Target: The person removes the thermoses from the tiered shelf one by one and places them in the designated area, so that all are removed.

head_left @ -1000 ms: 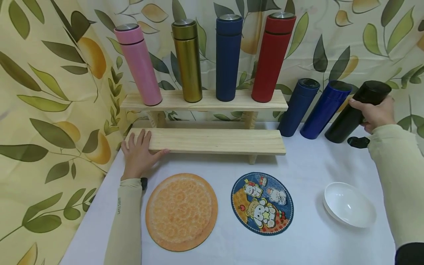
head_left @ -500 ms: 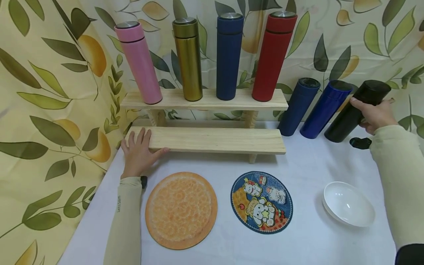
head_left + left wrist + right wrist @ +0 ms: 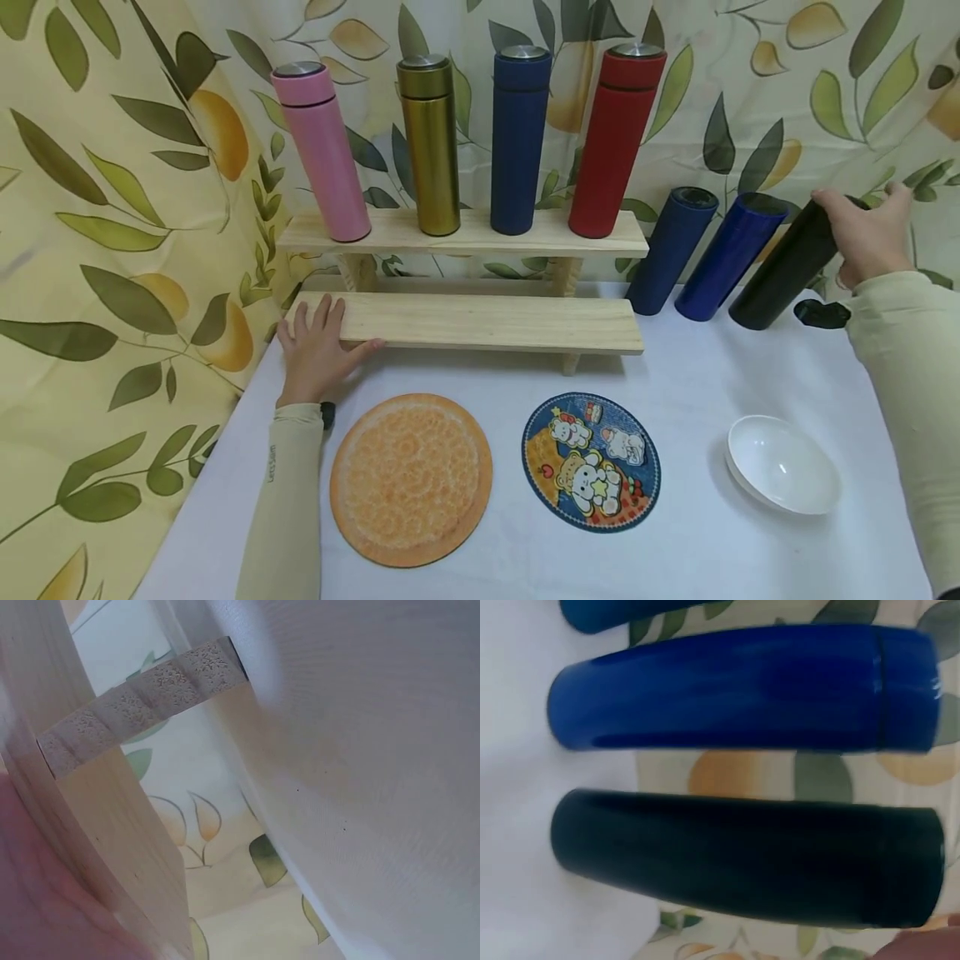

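My left hand (image 3: 315, 350) lies at the left end of the lower wooden shelf (image 3: 487, 321), fingers spread on top and thumb along the front edge. In the left wrist view, part of that hand (image 3: 45, 900) shows beside the shelf's underside and a support leg (image 3: 142, 709). On the far right, a black thermos (image 3: 783, 267) stands upright on the table. My right hand (image 3: 870, 229) is at its top, thumb and fingers spread apart and overlapping the lid. The right wrist view shows the thermos's whole side (image 3: 742, 859) uncovered, with a bit of hand near the lid.
Two blue thermoses (image 3: 671, 250) (image 3: 731, 257) stand left of the black one. Pink (image 3: 322, 158), gold (image 3: 429, 150), navy (image 3: 517, 146) and red (image 3: 617, 146) thermoses line the upper shelf (image 3: 468, 229). In front lie an orange round mat (image 3: 411, 482), a cartoon mat (image 3: 592, 462) and a white bowl (image 3: 783, 465).
My right hand has loosened from the black thermos and shifted up and right, its fingers spreading. The thermos stays upright. My left hand keeps its place on the lower shelf.
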Demonstrator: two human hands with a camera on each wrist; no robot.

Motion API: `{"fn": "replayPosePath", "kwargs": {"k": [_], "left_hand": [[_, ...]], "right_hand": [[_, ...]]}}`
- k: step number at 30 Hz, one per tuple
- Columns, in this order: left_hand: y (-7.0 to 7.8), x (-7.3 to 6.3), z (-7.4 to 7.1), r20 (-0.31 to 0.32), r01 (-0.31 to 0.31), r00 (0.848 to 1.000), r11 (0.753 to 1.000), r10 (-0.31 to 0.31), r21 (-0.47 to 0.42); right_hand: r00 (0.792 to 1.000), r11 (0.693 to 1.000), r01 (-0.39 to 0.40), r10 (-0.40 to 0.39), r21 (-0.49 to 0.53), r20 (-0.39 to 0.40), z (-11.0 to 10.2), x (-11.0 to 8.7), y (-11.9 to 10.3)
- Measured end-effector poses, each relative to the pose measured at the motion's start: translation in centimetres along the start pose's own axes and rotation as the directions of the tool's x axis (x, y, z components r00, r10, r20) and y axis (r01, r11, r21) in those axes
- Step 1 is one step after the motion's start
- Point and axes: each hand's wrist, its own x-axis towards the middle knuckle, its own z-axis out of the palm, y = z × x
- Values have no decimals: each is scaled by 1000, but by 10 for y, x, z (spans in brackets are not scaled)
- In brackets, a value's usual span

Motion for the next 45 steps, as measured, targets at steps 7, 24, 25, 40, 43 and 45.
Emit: {"fn": "replayPosePath", "kwargs": {"k": [7,24,25,40,43,45], "left_hand": [[4,-2,-7,-1,8,1000,1000,-8,-2],[6,-1,3,55,7,998,1000,-7,7],[6,-1,3,60,8,998,1000,-8,5],[4,0,-6,11,6,1000,1000,-6,-7],[4,-1,-5,20,8,1000,1000,-8,-10],[4,-2,-5,29,9,1000,1000,-9,-17]], "right_hand": [[984,989,132,-139,-69,-114,14,-7,-25],[883,891,416,-444,183,152,101,-54,-80],[878,890,416,-447,187,172,108,-57,-83],[842,846,293,-450,446,298,188,-71,-123],[851,847,272,-433,456,296,195,-70,-127],[862,856,262,-415,445,290,197,-68,-129]]}}
